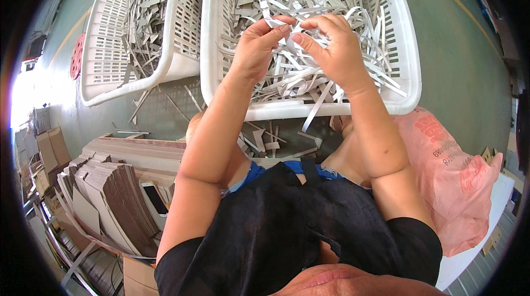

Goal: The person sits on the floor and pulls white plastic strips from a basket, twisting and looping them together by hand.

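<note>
Left hand [258, 43] pinches white strip [266, 11] over basket [309, 110], inward of near edge; right hand [339, 50], grip undeterminable; apparently strip-handling; next move likely needs two-handed control.

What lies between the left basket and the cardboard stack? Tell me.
Green floor with a few loose strips on it; the head view shows this.

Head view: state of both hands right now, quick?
Left hand: closed, thumb and forefinger pinching a white strip.
Right hand: thumb and forefinger look apart; can't tell whether it grips anything.
</note>
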A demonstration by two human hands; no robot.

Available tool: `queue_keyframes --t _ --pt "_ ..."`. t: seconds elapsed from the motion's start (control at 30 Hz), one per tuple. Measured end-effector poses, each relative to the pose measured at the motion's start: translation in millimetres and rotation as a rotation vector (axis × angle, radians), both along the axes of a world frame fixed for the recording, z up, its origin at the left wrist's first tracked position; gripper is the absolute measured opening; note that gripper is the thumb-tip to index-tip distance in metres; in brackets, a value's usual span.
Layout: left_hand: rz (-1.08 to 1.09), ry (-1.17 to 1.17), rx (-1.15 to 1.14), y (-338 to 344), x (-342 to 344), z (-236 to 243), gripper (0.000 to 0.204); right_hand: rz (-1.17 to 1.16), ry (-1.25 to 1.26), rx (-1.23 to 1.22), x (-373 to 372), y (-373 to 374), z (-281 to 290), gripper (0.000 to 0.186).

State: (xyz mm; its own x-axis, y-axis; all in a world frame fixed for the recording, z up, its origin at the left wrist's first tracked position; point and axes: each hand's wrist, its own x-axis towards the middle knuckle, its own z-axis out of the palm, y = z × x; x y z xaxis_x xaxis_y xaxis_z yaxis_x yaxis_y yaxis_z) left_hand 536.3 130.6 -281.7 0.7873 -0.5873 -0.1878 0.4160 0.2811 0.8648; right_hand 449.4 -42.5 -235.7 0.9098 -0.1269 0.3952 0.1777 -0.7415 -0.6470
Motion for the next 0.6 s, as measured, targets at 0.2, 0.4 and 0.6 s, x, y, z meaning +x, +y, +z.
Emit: queue_keyframes --t 0.2,0.4,0.6 --pt "-0.094 0.04 -0.229 0.6 2.1 -6.4 0.02 0.08 0.531 0.511 -3.1 11.5 -4.9 0.051" --pt "0.031 -0.024 -0.184 -5.1 -6.2 1.8 0.019 0.109 0.698 1.103 0.5 18.6 -4.8 0.053" --pt "-0.017 0.025 -0.145 1.6 0.2 10.2 0.024 -0.013 0.397 0.751 11.8 9.4 -18.7 0.024"
